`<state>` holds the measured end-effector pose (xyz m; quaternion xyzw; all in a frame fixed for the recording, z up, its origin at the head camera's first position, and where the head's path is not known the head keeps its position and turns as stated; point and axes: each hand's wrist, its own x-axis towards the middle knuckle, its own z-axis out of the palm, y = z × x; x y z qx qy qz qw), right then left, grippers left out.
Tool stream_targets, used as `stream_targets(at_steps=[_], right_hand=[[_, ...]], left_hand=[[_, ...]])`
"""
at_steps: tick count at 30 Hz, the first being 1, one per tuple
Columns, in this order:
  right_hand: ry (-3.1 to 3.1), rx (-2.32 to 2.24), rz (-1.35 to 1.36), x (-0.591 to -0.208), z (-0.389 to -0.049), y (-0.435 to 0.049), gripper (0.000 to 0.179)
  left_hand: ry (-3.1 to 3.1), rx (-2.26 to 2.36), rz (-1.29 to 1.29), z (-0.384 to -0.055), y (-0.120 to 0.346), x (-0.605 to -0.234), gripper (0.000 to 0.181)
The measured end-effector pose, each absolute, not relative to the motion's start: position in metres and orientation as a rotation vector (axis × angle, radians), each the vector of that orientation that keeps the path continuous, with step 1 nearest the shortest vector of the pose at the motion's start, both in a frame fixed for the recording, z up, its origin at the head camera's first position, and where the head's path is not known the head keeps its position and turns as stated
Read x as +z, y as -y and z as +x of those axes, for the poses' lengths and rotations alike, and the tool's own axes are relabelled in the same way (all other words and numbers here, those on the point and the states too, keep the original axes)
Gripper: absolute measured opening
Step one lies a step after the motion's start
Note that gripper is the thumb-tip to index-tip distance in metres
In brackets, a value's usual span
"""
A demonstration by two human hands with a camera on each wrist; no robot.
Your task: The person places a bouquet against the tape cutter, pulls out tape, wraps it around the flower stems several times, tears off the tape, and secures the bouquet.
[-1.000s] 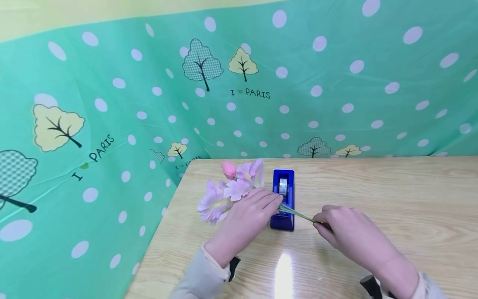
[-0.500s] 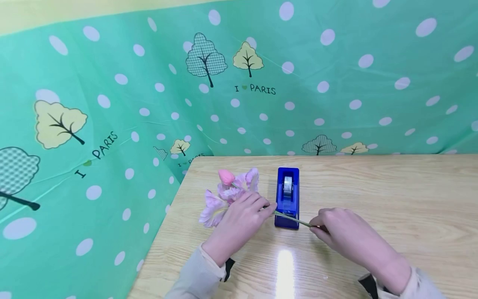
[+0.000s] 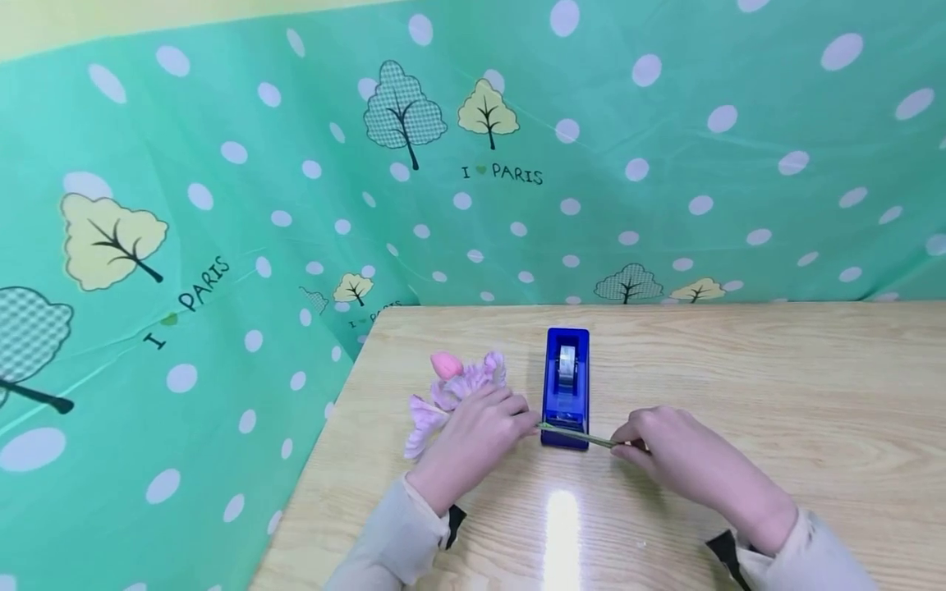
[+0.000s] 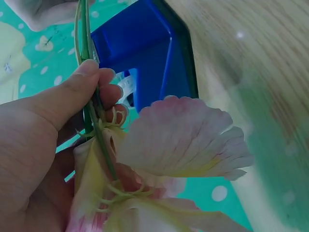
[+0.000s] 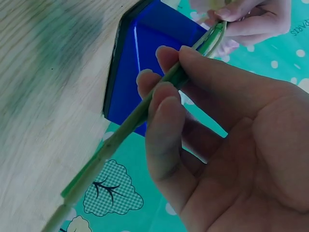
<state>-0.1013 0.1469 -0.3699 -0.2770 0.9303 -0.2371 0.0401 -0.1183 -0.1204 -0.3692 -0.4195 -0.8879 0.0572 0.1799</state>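
Observation:
A bunch of artificial flowers [image 3: 426,423] with pale purple-pink petals and one pink bud [image 3: 447,365] lies across both hands in the head view. My left hand [image 3: 476,439] grips the stems just below the blooms, thumb against curled fingers; ruffled petals [image 4: 183,140] fan out beside it in the left wrist view. The green stems [image 3: 576,435] run rightward to my right hand [image 3: 676,455], which pinches them between thumb and fingers. Past that pinch, the stem ends [image 5: 91,169] stick out in the right wrist view. A blue tape dispenser [image 3: 567,394] stands behind the stems, which overlap its front end.
The light wooden table [image 3: 776,369] extends to the right and toward the front, with a bright glare spot near the middle. A green dotted cloth [image 3: 665,164] printed with trees hangs along the back and left.
Both hands, still holding the flowers, have come slightly lower in the head view, and the stems cross nearer the dispenser's front end. The flower heads have turned somewhat. The view itself shifted a little.

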Motion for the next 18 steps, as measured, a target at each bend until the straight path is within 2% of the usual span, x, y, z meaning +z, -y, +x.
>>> stream_targets(at_steps=[7, 14, 18], right_hand=[[-2.868, -0.694, -0.863, -0.3712, -0.1034, -0.1481, 0.011], [-2.909, -0.578, -0.885, -0.3692, -0.0991, -0.1484, 0.021], [-2.940, -0.541, -0.845, -0.3659, -0.0970, -0.1462, 0.017]], left_hand=[[2.508, 0.180, -1.222, -0.1211, 0.1171, -0.3745, 0.015], [2.506, 0.217, -1.238, -0.1202, 0.1134, -0.3773, 0.020], [2.513, 0.215, -1.248, -0.1201, 0.1124, -0.3780, 0.023]])
